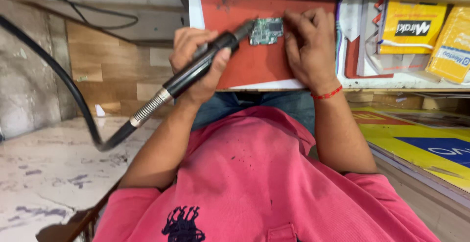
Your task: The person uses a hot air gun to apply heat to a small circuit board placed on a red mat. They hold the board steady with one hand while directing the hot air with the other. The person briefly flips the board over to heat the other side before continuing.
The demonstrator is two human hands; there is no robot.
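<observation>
Left hand [198,61] grips a black wand [196,70], nozzle at the board [267,30]; right hand [308,46] pins it, fingertips hiding its edge.

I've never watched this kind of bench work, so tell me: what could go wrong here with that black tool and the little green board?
The tool nozzle sits at the circuit board edge, close to the right hand steadying it, so the fingers may get hurt. The left hand works freehand; a slip could shift the board. The black hose might tug the tool.
</observation>
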